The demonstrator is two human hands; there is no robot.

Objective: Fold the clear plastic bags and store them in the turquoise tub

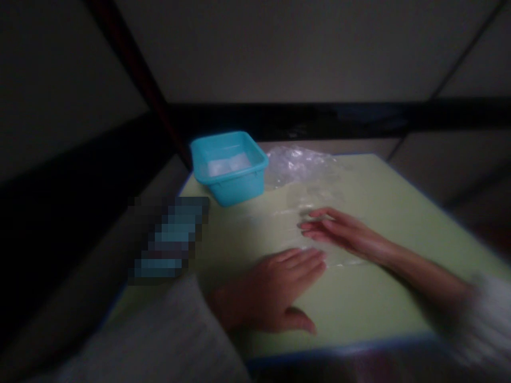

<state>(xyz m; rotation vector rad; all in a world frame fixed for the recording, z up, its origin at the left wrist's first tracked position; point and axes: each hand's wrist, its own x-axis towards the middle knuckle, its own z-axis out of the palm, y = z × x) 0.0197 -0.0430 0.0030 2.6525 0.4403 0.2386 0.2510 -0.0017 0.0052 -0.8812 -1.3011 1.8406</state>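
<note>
My left hand (275, 290) lies flat, palm down, on the pale green table top (379, 298), fingers stretched out toward the right. My right hand (343, 231) also lies flat with its fingers extended to the left, resting on a clear plastic sheet or bag (315, 210) spread on the table. Both hands hold nothing. The fingertips of the two hands are close to each other but apart. White sleeves cover both forearms.
A turquoise plastic tub (229, 167) with something pale inside stands at the table's far left corner. Crumpled clear plastic (299, 165) lies right of it. A blurred-out patch (170, 239) sits at the left edge. The room is dim; grey partition walls surround the table.
</note>
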